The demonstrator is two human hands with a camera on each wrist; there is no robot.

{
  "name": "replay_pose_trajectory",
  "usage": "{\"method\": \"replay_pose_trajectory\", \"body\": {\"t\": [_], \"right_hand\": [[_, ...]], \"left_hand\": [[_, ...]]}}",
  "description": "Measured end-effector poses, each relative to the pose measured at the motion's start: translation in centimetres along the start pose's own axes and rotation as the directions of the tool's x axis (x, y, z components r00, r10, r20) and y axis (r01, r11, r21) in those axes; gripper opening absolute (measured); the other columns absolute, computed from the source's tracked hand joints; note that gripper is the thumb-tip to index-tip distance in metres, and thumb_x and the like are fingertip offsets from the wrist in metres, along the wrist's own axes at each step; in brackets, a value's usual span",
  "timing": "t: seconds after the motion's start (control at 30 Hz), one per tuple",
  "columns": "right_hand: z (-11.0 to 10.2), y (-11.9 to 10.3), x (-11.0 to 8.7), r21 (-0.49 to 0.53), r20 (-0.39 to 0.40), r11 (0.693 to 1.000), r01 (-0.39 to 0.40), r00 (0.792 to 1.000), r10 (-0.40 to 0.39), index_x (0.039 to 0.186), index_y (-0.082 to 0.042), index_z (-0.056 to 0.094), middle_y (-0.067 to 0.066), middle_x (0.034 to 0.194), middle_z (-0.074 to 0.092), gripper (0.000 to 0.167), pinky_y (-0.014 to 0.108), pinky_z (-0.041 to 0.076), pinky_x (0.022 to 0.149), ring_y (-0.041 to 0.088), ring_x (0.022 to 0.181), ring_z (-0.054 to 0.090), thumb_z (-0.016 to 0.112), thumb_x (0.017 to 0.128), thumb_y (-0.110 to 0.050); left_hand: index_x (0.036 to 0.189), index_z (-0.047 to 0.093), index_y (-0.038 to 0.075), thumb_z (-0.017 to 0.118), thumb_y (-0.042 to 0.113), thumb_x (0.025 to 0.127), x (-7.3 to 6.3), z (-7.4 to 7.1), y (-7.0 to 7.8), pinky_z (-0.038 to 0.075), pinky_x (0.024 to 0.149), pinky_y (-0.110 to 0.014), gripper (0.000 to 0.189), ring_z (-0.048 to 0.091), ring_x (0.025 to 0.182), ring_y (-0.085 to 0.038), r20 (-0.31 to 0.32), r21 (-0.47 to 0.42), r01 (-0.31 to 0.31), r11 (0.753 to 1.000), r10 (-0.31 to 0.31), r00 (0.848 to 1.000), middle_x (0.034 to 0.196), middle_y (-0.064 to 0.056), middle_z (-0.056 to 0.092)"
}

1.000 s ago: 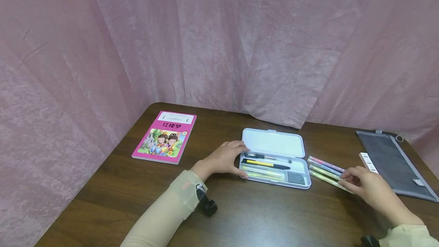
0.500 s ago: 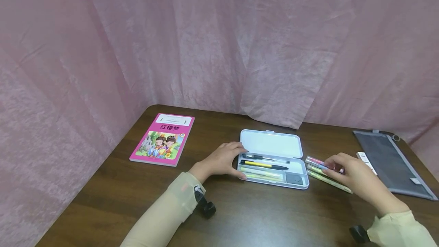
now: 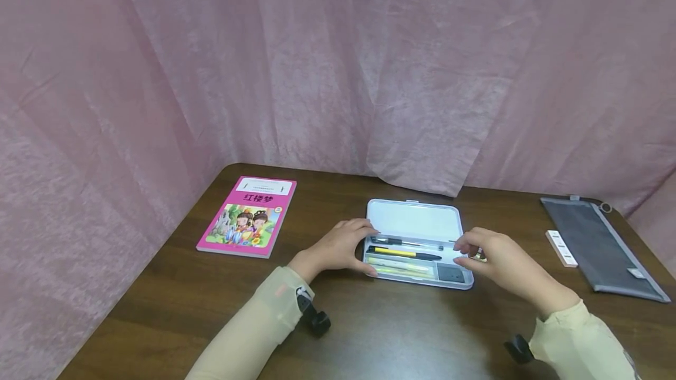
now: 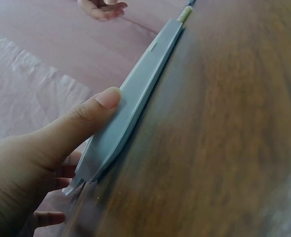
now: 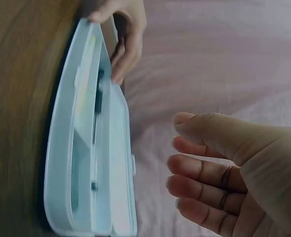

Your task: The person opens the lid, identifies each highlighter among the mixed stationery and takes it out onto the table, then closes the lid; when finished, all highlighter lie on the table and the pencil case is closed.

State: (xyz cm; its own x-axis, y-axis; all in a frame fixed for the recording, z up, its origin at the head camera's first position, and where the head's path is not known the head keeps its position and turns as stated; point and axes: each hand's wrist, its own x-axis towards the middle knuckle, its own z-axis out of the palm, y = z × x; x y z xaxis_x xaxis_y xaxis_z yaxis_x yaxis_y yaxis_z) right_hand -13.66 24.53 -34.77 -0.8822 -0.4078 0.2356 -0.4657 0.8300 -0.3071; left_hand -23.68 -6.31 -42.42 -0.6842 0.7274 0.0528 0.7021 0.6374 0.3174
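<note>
An opened white pencil case [image 3: 414, 219] lies on the table. It holds a clear black pen [image 3: 406, 243], a yellow-and-black pen [image 3: 404, 253], pale yellow-green sticks and a dark grey block [image 3: 450, 273]. My left hand [image 3: 340, 248] grips the case's left end, thumb against the front wall and fingers behind. My right hand [image 3: 499, 263] hovers at the case's right end. In the right wrist view its fingers [image 5: 199, 170] are loosely bent and apart from the thumb, with nothing visible between them. A yellow-green pen end [image 4: 185, 15] shows past the case in the left wrist view.
A pink book [image 3: 247, 217] lies at the left on the brown table [image 3: 327, 192]. Toward the right edge are a small white bar [image 3: 561, 248] and a grey mesh zip pouch [image 3: 602, 245]. A pink curtain [image 3: 338, 75] hangs behind.
My right hand has moved left from the loose pens to the case's right end. In the head view it now covers where those pens lay. The left hand stays on the case.
</note>
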Motion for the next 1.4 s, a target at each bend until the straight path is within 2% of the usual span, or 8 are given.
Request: {"method": "replay_pose_trajectory", "body": {"t": [0.3,0.57,0.73,1.07,1.3,1.4], "right_hand": [[1.6,-1.9,1.7,0.070,0.130,0.997,0.037,0.990,-0.046,0.094,-0.013,0.070,-0.008,0.086,0.065,0.015,0.027,0.053,0.068,0.008,0.079,0.060,0.075,0.082,-0.021],[4.0,-2.1,2.4,0.101,0.162,0.989,0.110,0.979,-0.125,0.089,-0.012,0.069,-0.006,0.082,0.065,0.013,0.023,0.052,0.067,0.005,0.074,0.058,0.076,0.080,-0.016],[4.9,-2.3,2.7,0.057,0.161,0.982,0.179,0.969,-0.186,0.086,-0.012,0.069,-0.006,0.081,0.065,0.012,0.024,0.052,0.067,0.007,0.074,0.060,0.077,0.079,-0.017],[5.5,-3.0,3.0,-0.009,0.240,0.991,0.131,0.963,-0.125,0.087,-0.015,0.070,-0.009,0.082,0.063,0.013,0.027,0.052,0.068,0.003,0.074,0.056,0.077,0.079,-0.022],[5.9,-3.1,3.1,-0.046,0.241,0.985,0.163,0.959,-0.148,0.083,-0.015,0.069,-0.010,0.077,0.058,0.012,0.025,0.045,0.062,0.002,0.067,0.045,0.078,0.077,-0.021],[6.1,-3.2,3.2,-0.050,0.247,0.984,0.169,0.957,-0.151,0.083,-0.015,0.069,-0.009,0.076,0.058,0.012,0.026,0.046,0.062,0.003,0.068,0.046,0.078,0.077,-0.020]], "left_hand": [[0.137,0.051,0.017,0.074,0.065,0.070,-0.1,-0.1,0.1,0.030,0.117,-0.041,0.086,0.038,0.139,-0.019,-0.001,0.002,0.010,1.000,-0.010,1.000,0.146,-0.003,0.046],[0.137,0.052,0.017,0.074,0.065,0.069,0.1,0.2,0.0,0.030,0.117,-0.040,0.086,0.038,0.139,-0.019,-0.007,0.005,0.006,1.000,-0.006,1.000,0.146,-0.003,0.046],[0.137,0.052,0.017,0.074,0.065,0.069,0.1,0.2,0.1,0.031,0.117,-0.040,0.086,0.038,0.139,-0.018,-0.007,0.002,0.010,1.000,-0.010,1.000,0.146,-0.002,0.046],[0.138,0.051,0.018,0.074,0.065,0.069,0.0,0.0,0.1,0.030,0.117,-0.040,0.086,0.038,0.139,-0.018,0.002,-0.008,0.013,1.000,-0.013,1.000,0.146,-0.002,0.046],[0.138,0.051,0.018,0.073,0.066,0.069,0.1,0.0,0.0,0.030,0.117,-0.040,0.087,0.037,0.139,-0.018,0.008,-0.005,0.012,1.000,-0.012,1.000,0.146,-0.003,0.045],[0.138,0.051,0.018,0.073,0.067,0.069,0.1,0.1,-0.1,0.030,0.117,-0.040,0.087,0.037,0.139,-0.019,0.005,0.003,0.009,1.000,-0.009,1.000,0.147,-0.003,0.045]]}}
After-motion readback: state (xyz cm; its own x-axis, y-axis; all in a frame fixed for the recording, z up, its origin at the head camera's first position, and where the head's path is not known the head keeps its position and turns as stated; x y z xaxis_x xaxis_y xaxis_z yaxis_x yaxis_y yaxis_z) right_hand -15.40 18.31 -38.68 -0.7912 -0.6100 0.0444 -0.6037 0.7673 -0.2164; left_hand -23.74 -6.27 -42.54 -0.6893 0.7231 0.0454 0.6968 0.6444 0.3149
